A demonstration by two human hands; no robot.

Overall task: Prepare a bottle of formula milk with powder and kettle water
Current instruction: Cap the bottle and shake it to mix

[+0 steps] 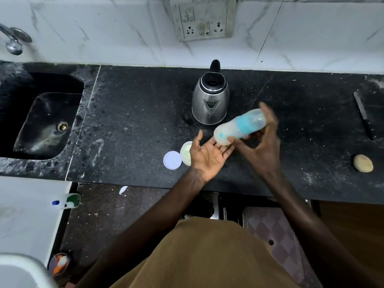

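Holding bottle [239, 127] tilted above table [135, 121] nr kettle [210, 100]: R hand [264, 146] grip closed round mid-body, L hand [209, 154] open under base. I'd judge plastic light, slippery (contents blurred); keep hold at waist.

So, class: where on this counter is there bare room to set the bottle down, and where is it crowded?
Free: the stretch between sink and kettle, and between the right hand and knife. Crowded: around the tub, lid and left hand, just below the kettle.
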